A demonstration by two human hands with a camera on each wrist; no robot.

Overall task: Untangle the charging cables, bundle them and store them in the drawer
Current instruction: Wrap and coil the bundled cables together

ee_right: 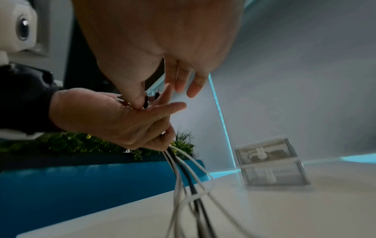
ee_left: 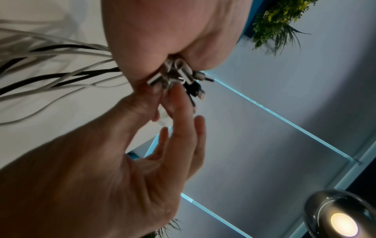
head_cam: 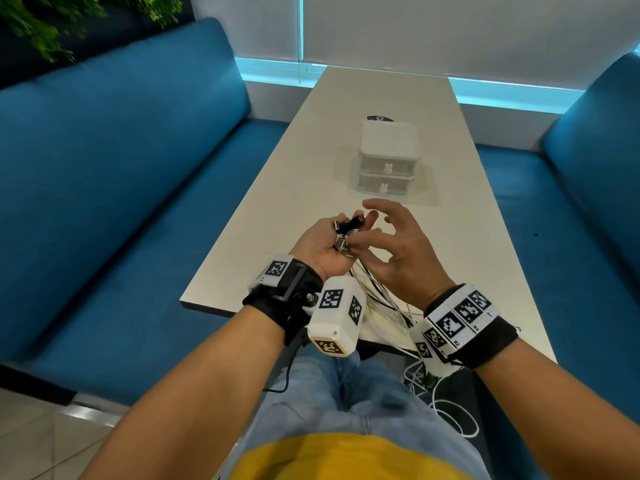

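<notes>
Two hands meet above the near end of a long pale table, where a seated person works at a bunch of charging cables. The left hand, palm up, has its fingers curled round the cables so that the plugs (white, silver and black ones, crowded together) stick out of the top of the fist, while the white and black cords trail down from under it, over the table's near edge and into loops beside the person's lap. The right hand comes in from the side: its thumb and forefinger are at the cluster of plugs and appear to pinch one of them, though which plug cannot be told, and its other three fingers are spread wide and straight, holding nothing. From the right wrist view the cords hang in a loose sheaf below the left fist, a white one looped across the rest.

Farther along the table, well apart from the hands, stands a small white drawer unit of two stacked drawers, both pushed in, each with a small rabbit-shaped knob. Blue sofas line both long sides of the table, and green foliage hangs at the upper left.
</notes>
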